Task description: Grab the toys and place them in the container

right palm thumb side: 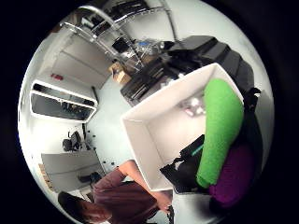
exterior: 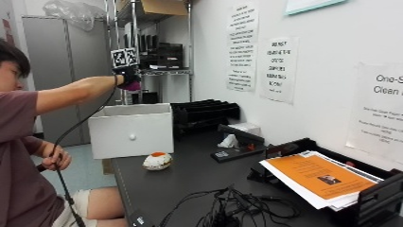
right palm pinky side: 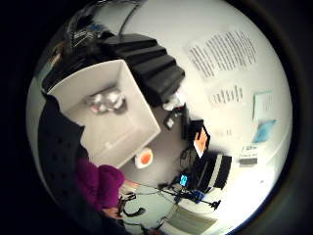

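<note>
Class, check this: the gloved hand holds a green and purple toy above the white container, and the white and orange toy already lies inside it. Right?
No. The outside view shows the white and orange toy on the table, in front of the container. The hand does hold the green and purple toy above it.

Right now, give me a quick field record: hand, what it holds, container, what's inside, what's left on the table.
hand: gloved right hand raised above the container, arm stretched out
held: a green and purple toy, fingers curled round it
container: white box at the table's end, open top
inside: one small silvery toy on the floor of the box
left on table: white and orange ball-shaped toy just in front of the box
other clutter: black trays, papers, cables
</note>
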`<act>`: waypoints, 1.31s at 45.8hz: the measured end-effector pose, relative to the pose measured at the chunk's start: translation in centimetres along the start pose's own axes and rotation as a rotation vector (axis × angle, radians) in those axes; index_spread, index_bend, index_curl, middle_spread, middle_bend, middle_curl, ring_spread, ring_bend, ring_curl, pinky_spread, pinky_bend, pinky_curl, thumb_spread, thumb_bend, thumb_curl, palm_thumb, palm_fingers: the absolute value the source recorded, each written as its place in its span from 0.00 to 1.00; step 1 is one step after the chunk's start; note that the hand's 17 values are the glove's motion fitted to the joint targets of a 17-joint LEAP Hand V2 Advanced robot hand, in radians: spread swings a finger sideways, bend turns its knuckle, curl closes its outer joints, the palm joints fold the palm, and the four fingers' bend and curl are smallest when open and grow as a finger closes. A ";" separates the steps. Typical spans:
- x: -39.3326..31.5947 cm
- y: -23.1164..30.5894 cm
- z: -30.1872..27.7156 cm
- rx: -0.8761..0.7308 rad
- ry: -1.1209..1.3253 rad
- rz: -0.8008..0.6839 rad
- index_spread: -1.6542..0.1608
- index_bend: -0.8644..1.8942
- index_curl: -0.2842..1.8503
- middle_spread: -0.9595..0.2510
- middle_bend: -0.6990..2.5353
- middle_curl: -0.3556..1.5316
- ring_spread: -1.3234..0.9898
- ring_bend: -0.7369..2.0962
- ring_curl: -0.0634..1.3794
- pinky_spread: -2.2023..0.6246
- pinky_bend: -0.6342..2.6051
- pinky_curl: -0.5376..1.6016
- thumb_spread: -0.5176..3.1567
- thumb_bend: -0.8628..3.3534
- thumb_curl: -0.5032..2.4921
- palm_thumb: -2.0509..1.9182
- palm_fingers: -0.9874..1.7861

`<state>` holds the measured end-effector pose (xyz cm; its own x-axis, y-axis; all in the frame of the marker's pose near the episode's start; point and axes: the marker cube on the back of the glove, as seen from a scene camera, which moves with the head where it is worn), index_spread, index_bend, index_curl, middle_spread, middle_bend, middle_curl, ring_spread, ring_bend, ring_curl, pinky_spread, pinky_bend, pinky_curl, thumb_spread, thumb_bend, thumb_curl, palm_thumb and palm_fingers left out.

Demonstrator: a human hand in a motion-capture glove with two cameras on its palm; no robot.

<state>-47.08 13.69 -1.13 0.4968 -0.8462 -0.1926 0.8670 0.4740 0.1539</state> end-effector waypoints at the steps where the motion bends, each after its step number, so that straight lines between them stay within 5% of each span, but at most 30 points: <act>1: -0.4 -0.3 0.4 -0.005 -0.001 0.023 0.82 0.69 0.50 0.67 0.61 0.56 0.45 0.73 0.44 0.67 0.47 0.48 0.33 0.21 0.47 0.64 0.76; 18: -3.1 -2.7 4.8 -0.172 -0.051 -0.007 0.82 0.65 0.52 0.67 0.59 0.55 0.45 0.72 0.43 0.68 0.46 0.48 0.33 0.20 0.50 0.64 0.72; 21: -3.0 -2.3 5.6 -0.285 -0.087 0.024 0.82 0.58 0.51 0.66 0.57 0.55 0.45 0.72 0.43 0.68 0.47 0.48 0.36 0.19 0.48 0.62 0.61; 24: -2.9 -1.6 6.0 -0.370 -0.093 0.040 0.81 0.51 0.51 0.67 0.47 0.51 0.48 0.65 0.43 0.71 0.50 0.52 0.40 0.18 0.44 0.55 0.27; 28: -2.7 -1.1 5.5 -0.373 -0.057 -0.021 0.79 0.40 0.42 0.71 0.37 0.44 0.52 0.53 0.33 0.74 0.51 0.48 0.43 0.18 0.41 0.51 0.17; 32: -2.6 -1.2 4.5 -0.281 -0.082 0.033 0.78 0.35 0.36 0.73 0.31 0.40 0.53 0.47 0.26 0.76 0.49 0.46 0.45 0.19 0.38 0.50 0.19; 38: -1.9 -0.1 1.5 -0.222 -0.044 -0.088 0.78 0.32 0.31 0.75 0.27 0.37 0.55 0.42 0.23 0.77 0.47 0.45 0.46 0.19 0.35 0.50 0.21; 50: 3.0 3.1 -4.7 -0.223 0.050 0.214 0.78 0.33 0.25 0.76 0.25 0.35 0.56 0.39 0.22 0.78 0.45 0.43 0.48 0.20 0.31 0.51 0.24; 60: 9.4 12.2 -5.0 -0.230 0.072 0.348 0.78 0.34 0.23 0.75 0.25 0.33 0.56 0.39 0.23 0.78 0.44 0.42 0.49 0.20 0.30 0.51 0.26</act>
<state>-31.65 12.69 -5.96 0.7556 -0.6110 -0.2361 0.6293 0.7771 0.0028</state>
